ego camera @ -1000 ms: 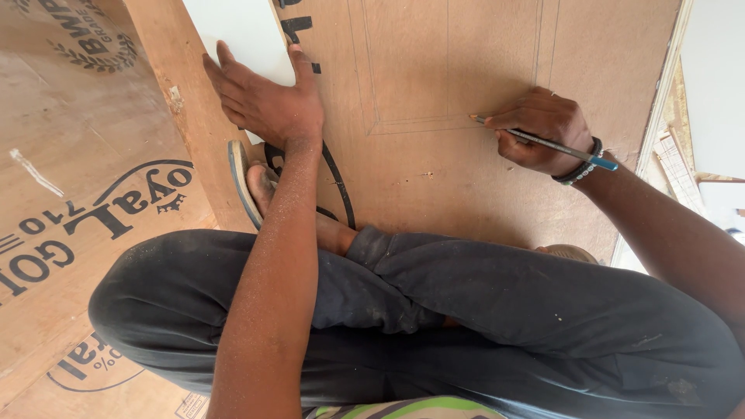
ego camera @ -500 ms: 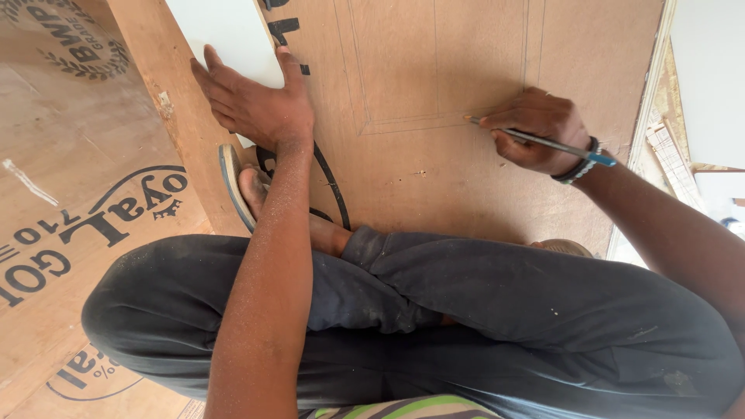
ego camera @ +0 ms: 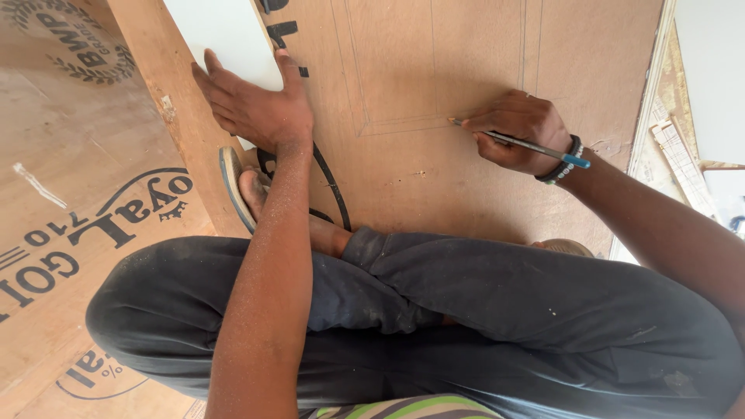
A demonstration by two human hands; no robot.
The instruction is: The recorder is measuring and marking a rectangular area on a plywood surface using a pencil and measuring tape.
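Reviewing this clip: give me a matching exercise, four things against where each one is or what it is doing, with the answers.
Things:
1. left hand
2. pencil
3. beaded wristband
4. sandal

Places or states:
A. on the right wrist
B. spread flat at the plywood sheet's edge
C. on the foot, beside the wooden strip
D. held in the right hand, tip on a drawn line

Pairs: 1-B, 2-D, 3-A, 4-C

Left hand (ego camera: 256, 109) flat; right hand (ego camera: 516, 132) pinched (fingers curled).
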